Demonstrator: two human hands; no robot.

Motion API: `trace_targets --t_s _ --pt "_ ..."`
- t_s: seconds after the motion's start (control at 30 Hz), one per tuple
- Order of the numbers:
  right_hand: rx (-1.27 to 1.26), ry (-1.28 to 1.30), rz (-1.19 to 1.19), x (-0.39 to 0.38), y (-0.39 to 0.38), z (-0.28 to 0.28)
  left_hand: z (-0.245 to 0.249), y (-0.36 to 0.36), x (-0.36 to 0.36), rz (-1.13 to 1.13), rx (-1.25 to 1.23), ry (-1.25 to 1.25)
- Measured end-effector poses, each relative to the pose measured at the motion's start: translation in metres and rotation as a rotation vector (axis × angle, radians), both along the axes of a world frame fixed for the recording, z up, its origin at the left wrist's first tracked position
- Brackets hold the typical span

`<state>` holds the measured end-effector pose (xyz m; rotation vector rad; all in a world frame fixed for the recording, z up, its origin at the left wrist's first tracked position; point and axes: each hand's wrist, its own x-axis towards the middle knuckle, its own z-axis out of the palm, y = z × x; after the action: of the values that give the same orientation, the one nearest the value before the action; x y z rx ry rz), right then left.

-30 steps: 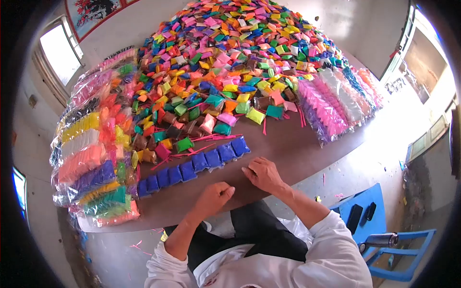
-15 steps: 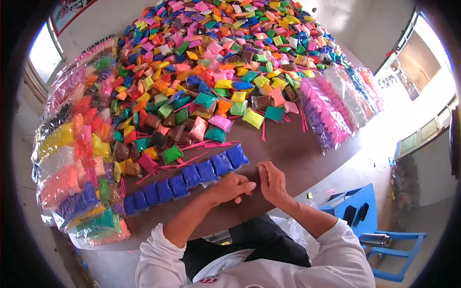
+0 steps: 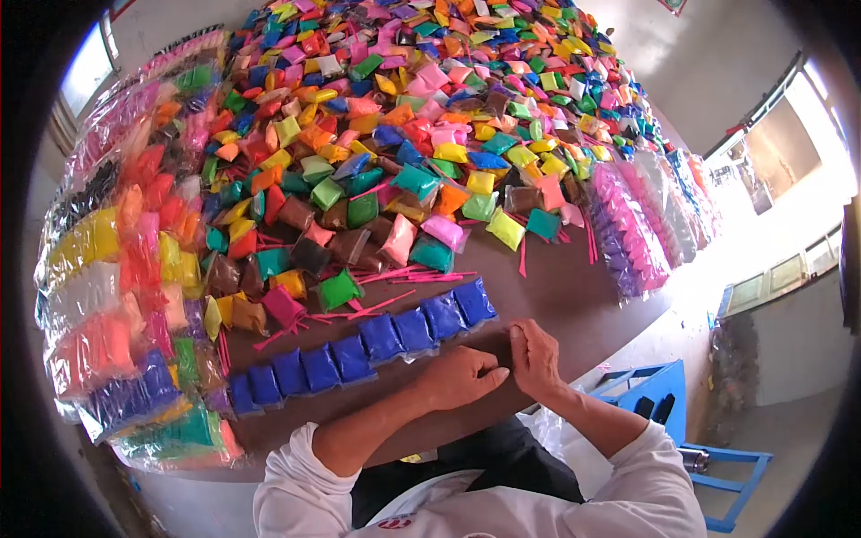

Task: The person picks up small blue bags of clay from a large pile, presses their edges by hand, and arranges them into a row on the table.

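A strip of joined blue packets (image 3: 346,359) lies slanting across the brown table (image 3: 538,296), rising toward the right. Just below its right part is my left hand (image 3: 459,378), its fingers curled in and its thumb pointing right; what it holds, if anything, is hidden. My right hand (image 3: 536,356) rests by the table's near edge, right of the strip's end, with its fingers bent together and their inner side hidden. A small gap separates the two hands. Pink sticks (image 3: 421,276) lie behind the strip.
A large heap of small colourful packets (image 3: 395,117) covers the far part of the table. Clear bags of packets are stacked at the left (image 3: 99,341) and right (image 3: 632,233). A blue stool (image 3: 664,381) stands on the floor at the right.
The view has shifted, so the table things appear farther left at the near left and farther right at the right. Both hands stay close together near the strip's right end.
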<state>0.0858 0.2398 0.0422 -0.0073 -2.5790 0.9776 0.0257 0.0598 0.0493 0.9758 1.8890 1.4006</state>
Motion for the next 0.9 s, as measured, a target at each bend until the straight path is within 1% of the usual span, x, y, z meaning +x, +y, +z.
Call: trace_targets --t_s 0.07,0.17,0.2,0.3,0.4,0.43,0.47,0.5,0.53,0.57,0.63,0.67,0.7,0.8,0.87,0.9 --pt "-0.010 0.006 0.007 0.000 0.000 0.001 -0.007 0.001 0.003 0.026 0.035 0.035" --pt "-0.047 -0.012 -0.004 0.000 0.000 0.003 0.012 -0.003 -0.002 -0.020 -0.088 -0.069" --pt "-0.058 -0.022 -0.011 -0.003 0.002 0.005 0.011 -0.003 -0.002 -0.022 -0.080 -0.059" --pt "0.018 0.070 -0.051 -0.044 0.009 0.015 0.004 -0.004 -0.003 -0.038 -0.051 -0.035" --pt "0.018 0.304 -0.009 -0.133 0.013 0.055 -0.008 -0.005 -0.004 -0.048 0.023 -0.009" --pt "0.093 0.363 -0.022 -0.164 0.016 0.065 -0.014 -0.005 -0.003 -0.038 0.067 0.015" --pt "0.092 0.365 -0.029 -0.197 0.019 0.073 -0.018 -0.005 -0.002 -0.028 0.113 0.042" --pt "0.092 0.366 -0.034 -0.233 0.023 0.080 -0.020 -0.005 -0.002 -0.037 0.124 0.004" --pt "0.178 0.422 -0.060 -0.272 0.034 0.078 -0.019 -0.005 -0.001 -0.046 0.135 -0.032" --pt "0.171 0.264 -0.105 -0.307 0.041 0.085 -0.018 -0.005 -0.002 -0.055 0.147 -0.069" --pt "0.283 0.198 -0.154 -0.381 0.063 0.086 -0.006 -0.005 -0.007 -0.075 0.064 -0.062" --pt "0.260 0.156 -0.166 -0.409 0.068 0.090 -0.002 -0.006 -0.009 -0.086 0.020 -0.061" --pt "0.237 0.116 -0.175 -0.433 0.071 0.094 0.000 -0.006 -0.010 -0.071 0.028 -0.067" --pt "0.241 0.247 -0.062 -0.496 0.083 0.087 0.002 -0.009 -0.006 -0.024 0.061 -0.087" --pt "0.227 0.177 -0.004 -0.526 0.088 0.084 0.005 -0.010 -0.005 0.004 0.095 -0.106" --pt "0.221 0.144 0.026 -0.538 0.089 0.083 0.004 -0.011 -0.006 -0.022 0.086 -0.136"
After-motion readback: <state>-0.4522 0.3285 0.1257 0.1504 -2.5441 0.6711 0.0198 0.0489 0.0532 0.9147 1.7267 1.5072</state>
